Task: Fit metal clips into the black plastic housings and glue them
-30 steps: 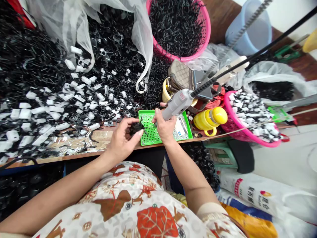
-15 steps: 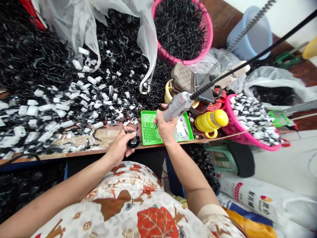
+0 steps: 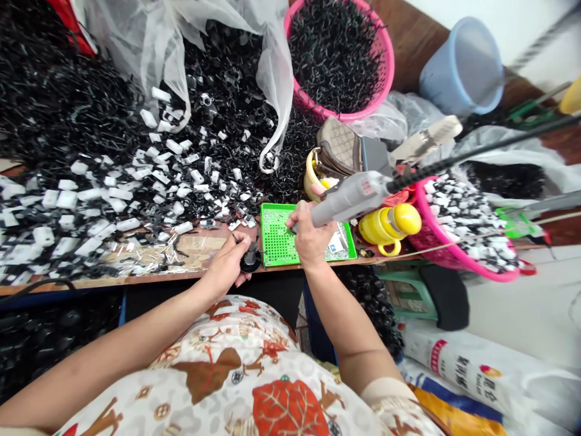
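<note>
My left hand is closed around a small round black plastic part at the table's front edge. Its fingers hide some of the part. In my right hand is a grey electric screwdriver, tilted, with its cable running off to the upper right. The tool's tip points left, over a green perforated tray. Small shiny pieces, probably screws, lie in the tray along with a white card. Black and white plastic parts are heaped behind my left hand.
Right of the tray stands a yellow bottle. Beyond it is a pink basket of black and white parts. Another pink basket of black pieces stands at the back, near a brown bag and a blue bucket. The table's front edge runs before me.
The screwdriver has swung to a flatter tilt, its rear end further right and lower. My left hand still holds the black part, with its fingers slightly shifted.
</note>
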`<state>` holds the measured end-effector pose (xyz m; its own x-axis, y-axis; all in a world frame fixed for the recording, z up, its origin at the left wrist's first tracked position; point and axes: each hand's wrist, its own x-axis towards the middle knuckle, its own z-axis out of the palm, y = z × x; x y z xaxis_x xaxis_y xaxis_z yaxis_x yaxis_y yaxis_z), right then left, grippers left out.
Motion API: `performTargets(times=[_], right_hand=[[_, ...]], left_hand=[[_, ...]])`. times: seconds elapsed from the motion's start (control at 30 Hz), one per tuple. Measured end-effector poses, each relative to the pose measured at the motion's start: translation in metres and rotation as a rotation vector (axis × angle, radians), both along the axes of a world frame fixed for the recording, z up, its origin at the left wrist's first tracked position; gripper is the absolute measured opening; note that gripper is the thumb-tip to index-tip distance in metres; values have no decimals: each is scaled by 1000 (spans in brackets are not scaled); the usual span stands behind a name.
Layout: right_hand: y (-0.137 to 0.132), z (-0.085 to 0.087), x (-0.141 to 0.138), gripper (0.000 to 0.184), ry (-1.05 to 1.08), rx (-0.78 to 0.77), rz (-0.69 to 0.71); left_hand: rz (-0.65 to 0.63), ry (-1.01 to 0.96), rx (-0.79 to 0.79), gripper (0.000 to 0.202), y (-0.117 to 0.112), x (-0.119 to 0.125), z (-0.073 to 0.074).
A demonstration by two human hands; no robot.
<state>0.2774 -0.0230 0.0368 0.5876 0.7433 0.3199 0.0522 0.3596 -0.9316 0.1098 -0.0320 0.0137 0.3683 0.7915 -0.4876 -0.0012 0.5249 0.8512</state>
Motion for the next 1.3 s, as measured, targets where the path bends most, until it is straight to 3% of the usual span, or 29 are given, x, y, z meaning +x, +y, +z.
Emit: performTargets(times=[0.17,0.33,0.63,0.8,1.03,1.13,1.3], right_hand=[[-10,19,-27,41,176,65,170],[-13,23,-44,44,257,9,293],[-8,8,-47,29,200,-45,313],[-9,5,-51,32,117,-86,284],[-13,12,-23,36,211,-86,245],[-18,3,-17,41,148,-140,194],[-21,-15,-27,39,61,-225,237]], left_hand=[[-22,-28,-3,34,-1,-3,-1],[-35,-51,16,31,-2,-4,1],[-30,-18,23,31,-4,-5,1],[-30,13,23,31,-6,-3,2],[-85,45,98,33,-1,-12,1],[-73,-7,80,38,1,-16,-2],[-68,-47,-9,40,-1,-14,-2]])
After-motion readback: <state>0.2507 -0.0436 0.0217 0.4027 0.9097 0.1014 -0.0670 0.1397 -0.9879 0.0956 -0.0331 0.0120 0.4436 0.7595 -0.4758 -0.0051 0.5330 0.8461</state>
